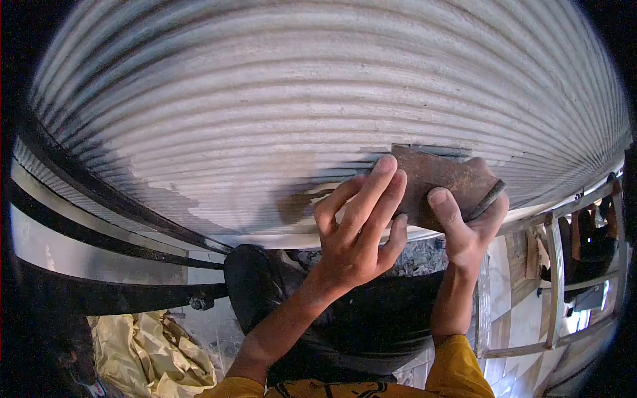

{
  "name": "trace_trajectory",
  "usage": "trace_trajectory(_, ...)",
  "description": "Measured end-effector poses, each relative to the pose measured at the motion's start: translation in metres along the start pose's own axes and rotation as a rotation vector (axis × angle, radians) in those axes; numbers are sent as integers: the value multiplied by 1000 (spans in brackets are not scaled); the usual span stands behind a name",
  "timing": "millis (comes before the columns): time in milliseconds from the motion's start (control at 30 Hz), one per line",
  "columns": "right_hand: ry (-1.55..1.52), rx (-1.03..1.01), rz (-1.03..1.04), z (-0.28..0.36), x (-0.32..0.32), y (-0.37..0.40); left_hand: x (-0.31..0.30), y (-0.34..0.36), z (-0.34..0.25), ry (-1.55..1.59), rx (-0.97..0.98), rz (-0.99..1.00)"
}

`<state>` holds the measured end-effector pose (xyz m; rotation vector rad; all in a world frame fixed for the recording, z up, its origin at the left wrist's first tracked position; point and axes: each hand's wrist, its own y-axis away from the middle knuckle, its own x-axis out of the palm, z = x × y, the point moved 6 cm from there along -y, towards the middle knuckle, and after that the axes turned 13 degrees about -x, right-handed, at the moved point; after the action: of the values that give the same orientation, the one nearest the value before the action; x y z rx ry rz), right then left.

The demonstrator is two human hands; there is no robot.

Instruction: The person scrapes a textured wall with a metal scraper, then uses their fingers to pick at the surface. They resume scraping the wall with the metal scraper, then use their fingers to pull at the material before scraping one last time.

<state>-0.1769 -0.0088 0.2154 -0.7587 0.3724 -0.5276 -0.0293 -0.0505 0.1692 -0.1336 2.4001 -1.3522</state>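
Note:
A flat, rust-brown scraper plate (424, 182) with one rolled edge lies against the lower part of a large ribbed, whitish surface (318, 86). My right hand (468, 222) grips its right end, thumb across the near face and the other fingers mostly behind. At the plate's left edge, my left hand (361, 222) has its fingertips and thumb pressed close, with the outer fingers bent. Around the plate, bluish-grey patches (345, 171) break the pale coating. A brownish patch (292, 205) shows left of my left hand.
Dark curved bars (119, 192) run along the left side. Crumpled gold-coloured sheeting (149, 351) lies at lower left. To the right stands a metal ladder-like frame (554, 278) over a tiled floor (517, 292). My dark-clothed legs (371, 318) are below the ribbed surface, near scattered debris (421, 259).

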Motion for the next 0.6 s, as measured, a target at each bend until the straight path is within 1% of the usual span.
trace_trajectory(67, -17, 2, -11, 1, 3, -3, -2, -2, 2, 82, -65, -25)
trace_trajectory(133, -37, 4, -20, 1, 5, -5, -2, -1, 2, 81, -67, -25)
trace_trajectory(300, 14, -34, 89, -1, 5, -6, -2, -1, 2, 79, -61, -47)
trace_trajectory(400, -12, 1, 65, 3, 7, -8, 0, 0, 1, 60, -61, -41)
trace_trajectory(500, -49, 5, 35, 0, 6, -5, -2, -1, 1, 101, -59, -97)
trace_trajectory(567, -39, -4, 31, 0, 5, -4, -2, -3, 0, 67, -67, -37)
trace_trajectory(600, -30, -10, 29, 0, 5, -4, -3, -3, 0, 64, -64, -39)
